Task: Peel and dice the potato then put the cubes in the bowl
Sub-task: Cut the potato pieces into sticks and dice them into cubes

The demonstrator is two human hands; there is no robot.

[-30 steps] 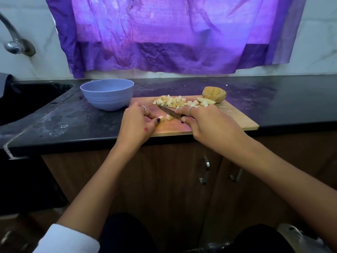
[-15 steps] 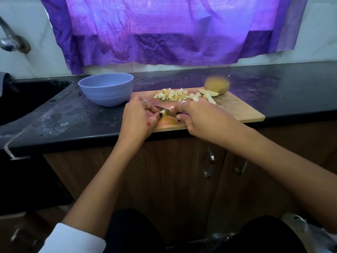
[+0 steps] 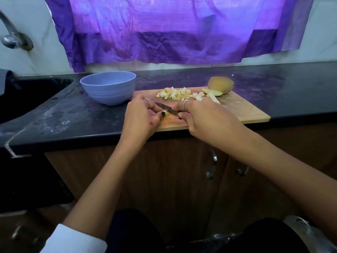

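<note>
On the wooden cutting board (image 3: 242,110), my right hand (image 3: 202,117) grips a small knife (image 3: 166,109) whose blade points left. My left hand (image 3: 141,117) pinches a small potato piece (image 3: 166,114) under the blade near the board's front left. A pile of potato cubes (image 3: 177,93) lies at the back of the board. Beside it lie potato strips (image 3: 212,94), and an unpeeled potato chunk (image 3: 220,84) sits at the back right. The blue bowl (image 3: 109,87) stands left of the board; its inside is hidden from view.
The board lies on a black counter (image 3: 291,92) near its front edge. A dark sink (image 3: 27,95) with a metal tap (image 3: 12,35) is at the far left. A purple cloth (image 3: 173,28) hangs on the wall behind. Wooden cabinet doors (image 3: 182,179) are below.
Both hands stay at the board's front left over the small piece, with the knife blade shifting slightly against it. The camera has tilted, so the scene sits differently in view.
</note>
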